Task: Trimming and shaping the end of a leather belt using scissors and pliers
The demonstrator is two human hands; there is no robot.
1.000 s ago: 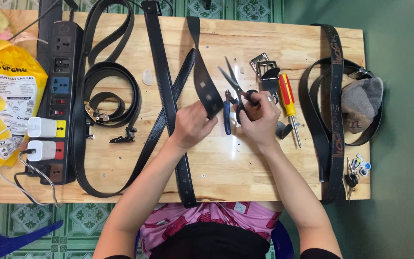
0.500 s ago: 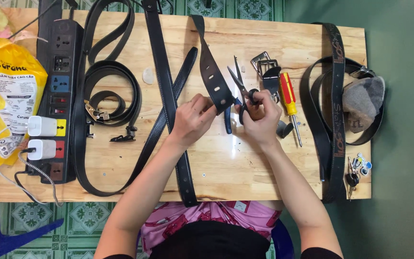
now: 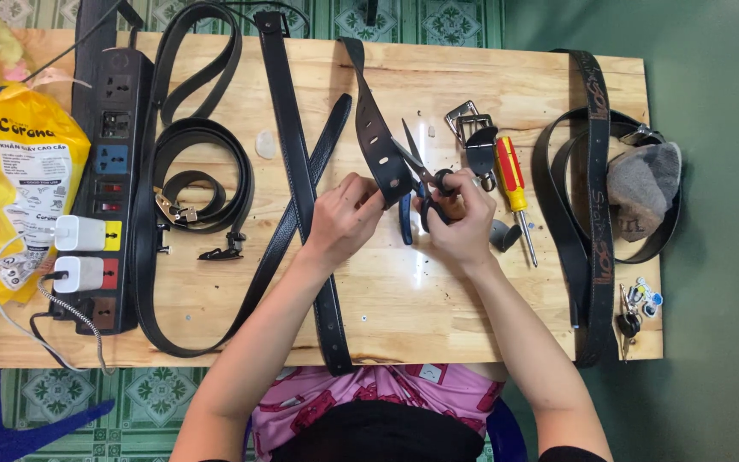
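Note:
My left hand [image 3: 348,214] pinches the tip of a black leather belt [image 3: 373,128] with punched holes, which runs up to the table's far edge. In my right hand [image 3: 459,218] are black-handled scissors [image 3: 416,162], blades apart and pointing up-left at the belt's end just above my left fingers. Both hands meet over the middle of the wooden table [image 3: 438,291].
A red and yellow screwdriver [image 3: 513,184] and a metal buckle [image 3: 468,120] lie right of my hands. More black belts [image 3: 207,162] lie left and centre, another belt [image 3: 596,197] at right beside a grey stone [image 3: 643,184]. A power strip [image 3: 113,180] and yellow bag [image 3: 23,171] sit left; keys [image 3: 635,308] right.
The belt end has shifted slightly right and up toward the scissors. The scissor blades now sit against the belt's tip. My hands stayed close together.

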